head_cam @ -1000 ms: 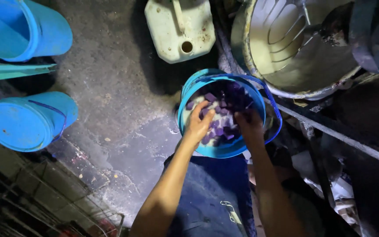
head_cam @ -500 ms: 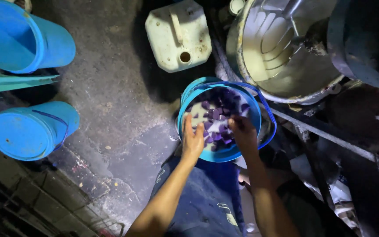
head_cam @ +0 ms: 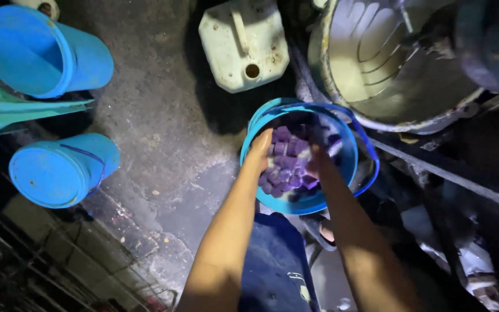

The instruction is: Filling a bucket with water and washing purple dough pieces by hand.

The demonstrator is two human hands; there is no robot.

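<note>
- Hands first: the left hand (head_cam: pixel 261 151) lies flat along the nine o'clock inner wall of a blue bucket (head_cam: pixel 342 130), fingers together and stretched out against the purple cubes (head_cam: pixel 287 164), not closed around any of them.
- The right hand (head_cam: pixel 314 164) is sunk among the cubes near the bucket's middle; its fingers are buried in the pile, so whether they are spread or curled on a piece cannot be told.
- The cubes, which look like cut purple root vegetable, sit heaped in the lower half of the bucket, from about five to nine o'clock, with bare blue wall at three o'clock.
- The bucket stands on the concrete floor (head_cam: pixel 163 127) just ahead of the person's knees, its thin handle (head_cam: pixel 371 156) hanging down the three o'clock side.
- At twelve o'clock from the bucket lies a pale plastic jerrycan (head_cam: pixel 244 43) on its side; at one to two o'clock, a big metal basin (head_cam: pixel 376 63) that shows no cubes.
- Well apart at nine and ten o'clock lie two more blue buckets, one upper (head_cam: pixel 41 49) and one lower (head_cam: pixel 62 170).
- Progress, as a judgement: the cubes are all gathered in the one bucket and both hands are working through them; none lies outside it, so the handling looks midway, not finished.
</note>
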